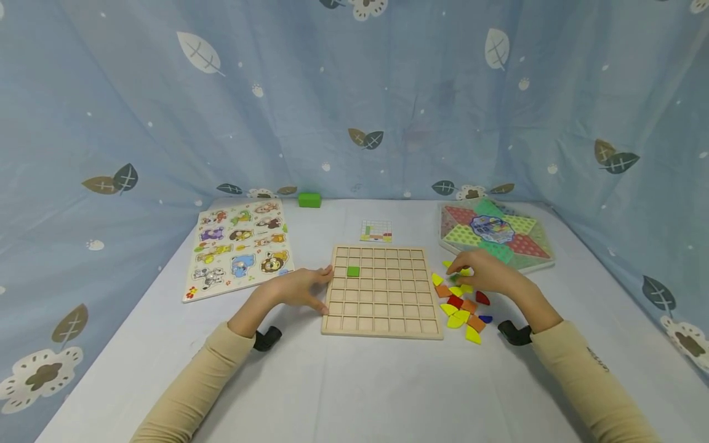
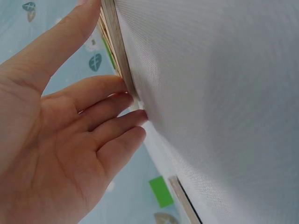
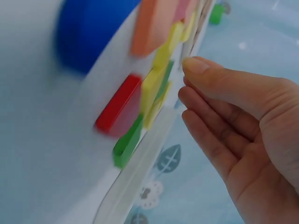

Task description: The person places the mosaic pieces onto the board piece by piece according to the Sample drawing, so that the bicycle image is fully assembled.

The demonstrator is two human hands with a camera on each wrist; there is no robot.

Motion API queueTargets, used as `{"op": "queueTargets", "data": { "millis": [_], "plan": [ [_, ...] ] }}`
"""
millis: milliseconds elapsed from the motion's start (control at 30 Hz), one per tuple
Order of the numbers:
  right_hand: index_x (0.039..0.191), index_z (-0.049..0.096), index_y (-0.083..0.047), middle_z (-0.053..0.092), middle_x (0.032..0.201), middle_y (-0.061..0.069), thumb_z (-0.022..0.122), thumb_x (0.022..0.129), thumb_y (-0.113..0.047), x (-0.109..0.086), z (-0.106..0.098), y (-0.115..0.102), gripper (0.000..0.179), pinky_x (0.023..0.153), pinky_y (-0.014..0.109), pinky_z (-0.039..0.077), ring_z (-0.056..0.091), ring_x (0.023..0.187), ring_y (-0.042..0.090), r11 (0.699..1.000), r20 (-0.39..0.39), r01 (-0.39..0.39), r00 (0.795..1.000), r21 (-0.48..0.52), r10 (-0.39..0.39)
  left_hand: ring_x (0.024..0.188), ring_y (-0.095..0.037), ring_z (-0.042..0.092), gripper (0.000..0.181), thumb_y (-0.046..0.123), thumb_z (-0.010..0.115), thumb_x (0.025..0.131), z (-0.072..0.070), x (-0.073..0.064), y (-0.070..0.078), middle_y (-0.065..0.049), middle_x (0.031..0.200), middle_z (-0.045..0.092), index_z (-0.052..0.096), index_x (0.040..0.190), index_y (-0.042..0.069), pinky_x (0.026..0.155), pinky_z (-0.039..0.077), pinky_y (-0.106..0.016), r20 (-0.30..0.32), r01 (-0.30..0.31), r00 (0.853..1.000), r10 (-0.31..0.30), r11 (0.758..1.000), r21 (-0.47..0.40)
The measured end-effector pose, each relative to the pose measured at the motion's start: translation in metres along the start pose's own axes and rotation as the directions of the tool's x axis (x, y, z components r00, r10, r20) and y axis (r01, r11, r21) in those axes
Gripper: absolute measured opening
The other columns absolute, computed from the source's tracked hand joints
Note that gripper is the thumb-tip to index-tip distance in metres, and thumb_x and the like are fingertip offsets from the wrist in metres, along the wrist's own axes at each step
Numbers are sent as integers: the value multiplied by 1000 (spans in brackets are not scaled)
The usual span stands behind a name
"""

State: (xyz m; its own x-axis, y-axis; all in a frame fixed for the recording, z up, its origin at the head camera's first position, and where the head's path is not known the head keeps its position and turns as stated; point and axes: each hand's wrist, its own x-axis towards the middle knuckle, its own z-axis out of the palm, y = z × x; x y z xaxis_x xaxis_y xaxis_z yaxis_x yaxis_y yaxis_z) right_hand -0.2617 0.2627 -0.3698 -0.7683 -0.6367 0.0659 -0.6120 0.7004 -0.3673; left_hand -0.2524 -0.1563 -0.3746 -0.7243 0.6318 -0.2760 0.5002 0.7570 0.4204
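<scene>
A square wooden grid board point(image 1: 382, 329) lies at mid-table with one green square tile point(image 1: 353, 271) in its upper left part. My left hand point(image 1: 301, 287) is at the board's left side, thumb and fingers spread and fingertips at its edge; the left wrist view shows the bare palm. Over a loose pile of flat pieces, my right hand point(image 1: 487, 272) reaches down, fingers bent and thumb near the index finger; nothing shows held. Beneath it are a green piece point(image 3: 128, 142), yellow pieces point(image 3: 152, 88), a red piece point(image 3: 119, 105) and an orange piece point(image 3: 149, 28).
An animal picture puzzle board point(image 1: 227, 246) lies at the left. Behind the grid is a small pattern card point(image 1: 376, 231). A green block point(image 1: 309, 200) stands at the back by the curtain, and a flat box with a colourful lid point(image 1: 493, 231) sits at the back right.
</scene>
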Motion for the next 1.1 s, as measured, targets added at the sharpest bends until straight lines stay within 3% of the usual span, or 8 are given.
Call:
{"op": "queueTargets", "data": {
  "millis": [200, 700, 1100],
  "plan": [
    [99, 74, 1, 70, 98, 12, 73, 79, 9, -4, -1, 10, 22, 79, 45, 55, 65, 91, 31, 1000, 39, -3, 999, -7, 3, 143, -34, 20, 92, 38, 76, 81, 2, -1, 0, -17, 156, 18, 28, 150, -1, 113, 23, -47, 5, 0, 1000, 0, 1000, -11],
    [102, 74, -3, 71, 101, 9, 75, 81, -1, 0, -5, 15, 22, 81, 46, 55, 64, 95, 30, 998, 84, -65, 994, 9, 64, 142, -34, 21, 92, 37, 76, 81, 0, 0, 0, -17, 156, 19, 29, 149, -1, 113, 23, -47, -2, -10, 1000, 10, 1000, -1],
    [99, 75, -2, 71, 95, 5, 77, 81, -6, 5, 2, 21, 19, 75, 40, 56, 66, 85, 22, 1000, 45, -6, 999, 17, 6, 143, -33, 19, 92, 36, 76, 81, 0, 0, 1, -16, 157, 18, 27, 150, 0, 114, 22, -45, 3, 7, 1000, -7, 1000, -19]
  ]
}}
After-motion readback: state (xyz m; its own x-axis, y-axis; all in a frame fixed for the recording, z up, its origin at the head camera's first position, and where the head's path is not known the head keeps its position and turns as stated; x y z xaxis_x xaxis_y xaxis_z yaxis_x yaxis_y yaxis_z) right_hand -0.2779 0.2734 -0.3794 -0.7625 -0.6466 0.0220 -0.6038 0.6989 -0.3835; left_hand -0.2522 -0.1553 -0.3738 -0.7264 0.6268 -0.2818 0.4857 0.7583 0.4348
